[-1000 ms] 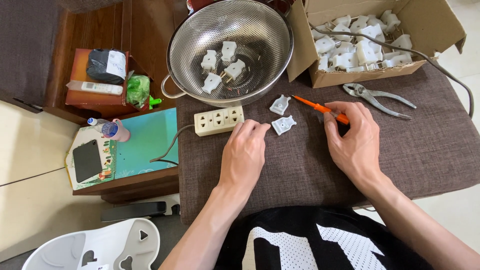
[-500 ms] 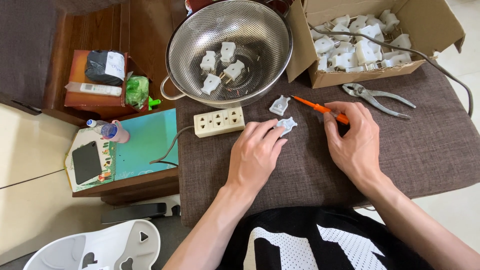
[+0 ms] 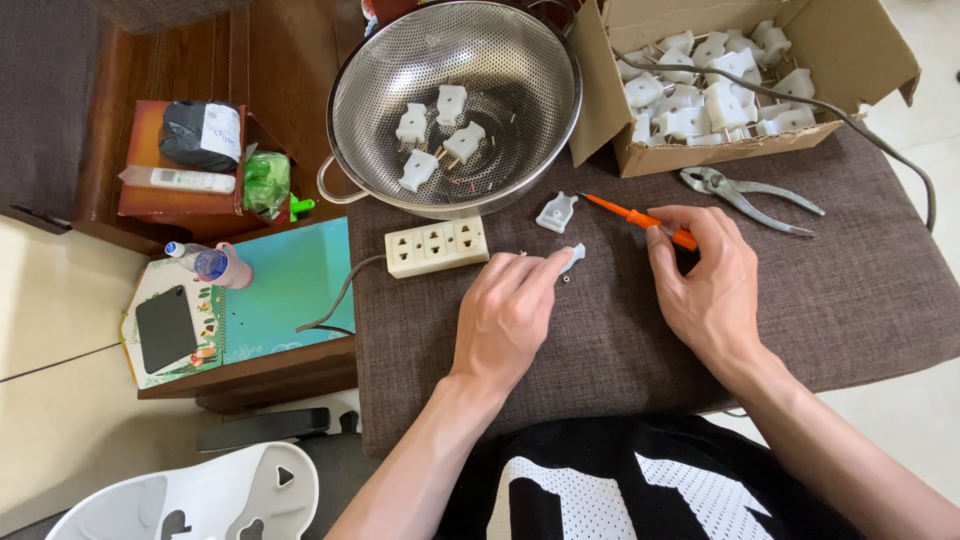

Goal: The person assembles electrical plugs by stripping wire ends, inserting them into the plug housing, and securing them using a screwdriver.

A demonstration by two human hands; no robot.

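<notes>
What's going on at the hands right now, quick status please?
Left hand pinching white plug piece. Right hand gripping orange screwdriver. Second plug piece lies apart, nothing blocking.

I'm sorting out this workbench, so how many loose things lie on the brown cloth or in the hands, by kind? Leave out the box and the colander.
White plug parts: 2, one lying free, one under the left hand fingertips
Orange screwdriver, in the right hand: 1
Pliers: 1
Cream power strip: 1
Total: 5
</notes>
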